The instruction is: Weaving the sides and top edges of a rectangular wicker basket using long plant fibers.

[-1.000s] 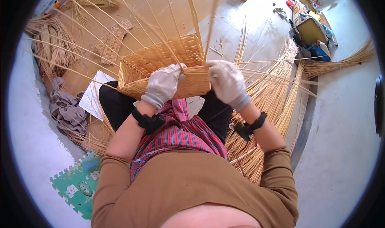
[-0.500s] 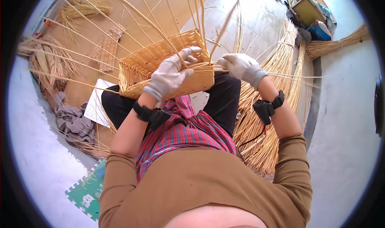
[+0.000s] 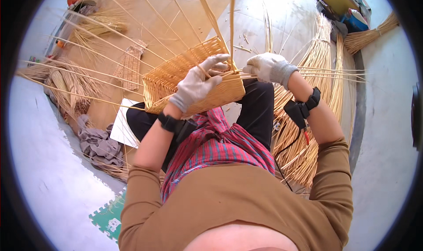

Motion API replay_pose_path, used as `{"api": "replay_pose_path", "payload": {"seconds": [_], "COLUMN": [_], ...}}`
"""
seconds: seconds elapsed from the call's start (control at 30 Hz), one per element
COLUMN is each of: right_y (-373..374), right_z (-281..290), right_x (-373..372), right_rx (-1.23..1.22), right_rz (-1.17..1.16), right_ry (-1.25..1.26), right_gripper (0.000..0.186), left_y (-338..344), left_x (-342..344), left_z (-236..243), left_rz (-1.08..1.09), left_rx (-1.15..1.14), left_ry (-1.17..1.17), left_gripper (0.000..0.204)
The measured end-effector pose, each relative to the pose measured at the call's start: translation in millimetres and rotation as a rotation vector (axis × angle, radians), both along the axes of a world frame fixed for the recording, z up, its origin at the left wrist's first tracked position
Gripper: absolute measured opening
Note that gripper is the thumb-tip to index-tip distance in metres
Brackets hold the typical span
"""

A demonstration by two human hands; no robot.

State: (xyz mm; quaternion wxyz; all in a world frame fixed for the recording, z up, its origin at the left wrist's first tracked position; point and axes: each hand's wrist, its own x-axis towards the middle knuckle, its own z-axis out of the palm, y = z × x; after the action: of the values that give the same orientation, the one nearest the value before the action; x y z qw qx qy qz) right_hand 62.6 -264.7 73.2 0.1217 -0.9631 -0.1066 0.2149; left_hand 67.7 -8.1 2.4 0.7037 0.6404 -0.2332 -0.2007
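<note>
A rectangular wicker basket [image 3: 165, 76] rests across my lap, tilted, with long upright canes [image 3: 172, 34] fanning out from its rim. My left hand [image 3: 197, 81], in a pale work glove, is closed at the near right part of the rim, with a wicker cane pinched between thumb and fingers. Just beyond the basket's right corner my gloved right hand [image 3: 267, 68] is closed around several thin wicker strands [image 3: 324, 73], whose loose ends stick out to the right past the wrist. The fingertips of the right hand are partly hidden.
Large bundles of wicker rods [image 3: 324, 43] lie on the floor to my right, another bundle [image 3: 372, 32] by the wall. At left are a straw bundle [image 3: 72, 90], a flat woven piece [image 3: 131, 68], a grey cloth [image 3: 99, 140] and white paper [image 3: 125, 126]. A green foam mat [image 3: 110, 215] lies lower left.
The view has shifted, so basket and hands appear slightly farther right. The right hand has turned a little at the strands. Both hands keep their grip by the basket's right corner.
</note>
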Motion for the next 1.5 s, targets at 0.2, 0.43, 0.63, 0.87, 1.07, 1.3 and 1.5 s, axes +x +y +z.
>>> {"api": "replay_pose_path", "payload": {"seconds": [0.2, 0.43, 0.63, 0.87, 1.07, 1.3, 1.5], "right_y": [-4.3, 12.2, -5.6, 1.0, 5.8, 13.1, 9.7], "right_z": [-17.5, -25.3, -61.1, -56.7, -48.3, -61.8, -46.3], "right_x": [11.9, -27.7, -88.1, -78.8, -75.0, -63.8, -71.7], "right_rx": [-0.1, 0.289, 1.101, 1.179, 1.073, 1.327, 0.504], "right_rz": [0.062, 0.142, -0.716, -0.839, -0.719, -0.787, 0.203], "right_ry": [-0.144, -1.182, -0.075, -0.382, 0.11, -0.387, -1.004], "right_gripper": [0.034, 0.013, 0.035, 0.033, 0.031, 0.017, 0.024], "left_y": [-10.0, -0.3, 2.2, -8.5, -22.7, -31.2, -34.1], "left_x": [25.3, 36.3, 37.2, 25.3, 19.3, 20.5, 14.8], "left_z": [-1.0, 9.5, -7.7, 0.1, -18.4, -24.0, -11.0], "left_rz": [-0.139, -0.15, -0.083, 0.0, 0.13, 0.207, 0.275], "left_rx": [0.32, 0.504, 0.349, 0.35, 0.25, 0.268, 0.314], "left_ry": [-0.325, -0.26, -0.488, -0.37, -0.214, -0.24, -0.284], "left_gripper": [0.03, 0.036, 0.046, 0.038, 0.027, 0.027, 0.026]}}
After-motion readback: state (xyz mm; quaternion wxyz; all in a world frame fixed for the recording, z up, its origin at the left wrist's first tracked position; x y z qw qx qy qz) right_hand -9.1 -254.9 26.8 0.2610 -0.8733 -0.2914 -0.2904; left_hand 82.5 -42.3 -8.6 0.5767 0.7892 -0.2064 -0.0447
